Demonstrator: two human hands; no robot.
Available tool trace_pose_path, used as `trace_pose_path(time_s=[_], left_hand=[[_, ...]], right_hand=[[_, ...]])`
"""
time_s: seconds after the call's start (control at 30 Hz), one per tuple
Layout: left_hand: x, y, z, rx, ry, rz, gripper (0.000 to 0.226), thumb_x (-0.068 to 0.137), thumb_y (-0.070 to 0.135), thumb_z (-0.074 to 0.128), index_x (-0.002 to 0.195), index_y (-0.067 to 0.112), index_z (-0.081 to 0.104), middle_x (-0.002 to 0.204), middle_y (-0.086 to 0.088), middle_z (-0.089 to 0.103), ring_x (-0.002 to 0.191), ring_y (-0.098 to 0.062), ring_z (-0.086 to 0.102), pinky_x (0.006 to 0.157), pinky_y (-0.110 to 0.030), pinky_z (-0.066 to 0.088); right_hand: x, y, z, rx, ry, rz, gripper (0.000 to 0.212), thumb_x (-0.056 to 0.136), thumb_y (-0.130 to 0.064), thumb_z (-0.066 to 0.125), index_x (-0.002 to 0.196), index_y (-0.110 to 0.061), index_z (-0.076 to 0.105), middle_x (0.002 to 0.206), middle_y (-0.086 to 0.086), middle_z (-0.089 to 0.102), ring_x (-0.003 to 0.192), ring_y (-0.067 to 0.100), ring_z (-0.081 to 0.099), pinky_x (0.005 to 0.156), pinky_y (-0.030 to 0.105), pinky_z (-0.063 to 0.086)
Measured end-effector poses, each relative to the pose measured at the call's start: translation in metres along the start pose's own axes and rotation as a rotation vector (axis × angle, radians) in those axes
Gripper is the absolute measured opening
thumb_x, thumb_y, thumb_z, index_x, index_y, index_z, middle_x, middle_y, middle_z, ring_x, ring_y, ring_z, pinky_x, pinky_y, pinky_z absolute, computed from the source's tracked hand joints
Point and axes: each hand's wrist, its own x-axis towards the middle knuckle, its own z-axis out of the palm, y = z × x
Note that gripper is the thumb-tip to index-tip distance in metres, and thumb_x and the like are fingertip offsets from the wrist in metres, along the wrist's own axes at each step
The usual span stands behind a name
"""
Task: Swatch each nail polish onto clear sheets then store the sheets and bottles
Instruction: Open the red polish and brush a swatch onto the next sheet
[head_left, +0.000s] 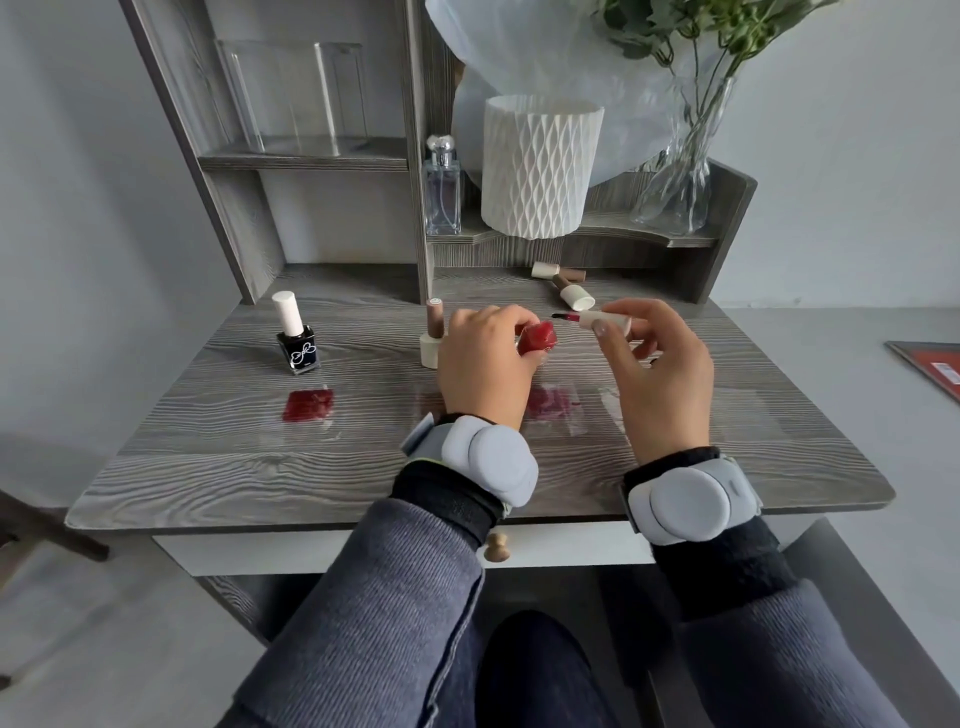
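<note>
We sit at a grey wood-grain desk. Its near edge runs just under our wrists, and bare top stretches well to the left of the left hand. That hand curls round a small red polish bottle. Just beside it, the right hand pinches a white brush cap, with the red-tipped brush pointing at the bottle. Beneath both hands lies a clear sheet with a reddish smear. Well left of the left hand stands a black bottle with a white cap and a white bow mark; we can read no words on it. Nearer us than that bottle lies a dark red swatch.
</note>
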Motion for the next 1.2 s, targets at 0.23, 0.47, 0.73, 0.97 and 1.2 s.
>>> trace_pose_path(time_s=[0.23, 0.47, 0.73, 0.97, 1.2], left_hand=[[-0.0004, 0.0005, -0.0042, 0.013, 0.048, -0.002, 0.021, 0.078, 0.025, 0.074, 0.098, 0.027, 0.069, 0.100, 0.005, 0.065, 0.098, -0.023, 0.048, 0.073, -0.029, 0.034], [-0.0019, 0.0019, -0.0059, 0.037, 0.068, -0.006, 0.021, 0.080, 0.027, 0.073, 0.101, 0.030, 0.069, 0.103, 0.007, 0.062, 0.102, -0.022, 0.048, 0.073, -0.028, 0.027], [-0.0024, 0.0021, -0.0029, 0.025, 0.135, 0.095, 0.025, 0.073, 0.019, 0.078, 0.095, 0.028, 0.071, 0.095, 0.005, 0.063, 0.095, -0.026, 0.052, 0.073, -0.036, 0.038], [-0.0005, -0.0011, 0.0017, 0.006, 0.149, 0.161, 0.028, 0.069, 0.015, 0.081, 0.094, 0.025, 0.072, 0.091, 0.004, 0.063, 0.092, -0.024, 0.056, 0.078, -0.042, 0.045], [-0.0012, -0.0008, 0.0027, 0.003, 0.133, 0.128, 0.022, 0.073, 0.020, 0.078, 0.091, 0.030, 0.073, 0.088, 0.008, 0.060, 0.086, -0.015, 0.059, 0.083, -0.039, 0.040]], right_hand=[[-0.0010, -0.0020, -0.0003, 0.016, 0.012, -0.057, 0.013, 0.090, -0.034, 0.064, 0.099, -0.025, 0.067, 0.076, -0.011, 0.057, 0.080, 0.021, 0.051, 0.071, 0.030, 0.041], [-0.0002, 0.0009, 0.0020, -0.003, -0.007, -0.069, 0.012, 0.090, -0.028, 0.065, 0.100, -0.021, 0.068, 0.072, -0.016, 0.052, 0.080, 0.021, 0.051, 0.074, 0.034, 0.044], [-0.0007, -0.0006, 0.0027, -0.019, -0.047, -0.082, 0.011, 0.090, -0.024, 0.065, 0.100, -0.023, 0.068, 0.076, -0.016, 0.056, 0.081, 0.023, 0.055, 0.078, 0.036, 0.045], [-0.0004, 0.0035, 0.0039, -0.078, -0.158, -0.106, 0.023, 0.089, -0.018, 0.066, 0.110, -0.027, 0.069, 0.094, -0.004, 0.066, 0.088, 0.023, 0.056, 0.082, 0.037, 0.046], [0.0003, 0.0060, 0.0039, -0.161, -0.144, -0.130, 0.026, 0.088, -0.019, 0.068, 0.111, -0.030, 0.070, 0.095, -0.005, 0.067, 0.092, 0.025, 0.051, 0.079, 0.027, 0.032]])
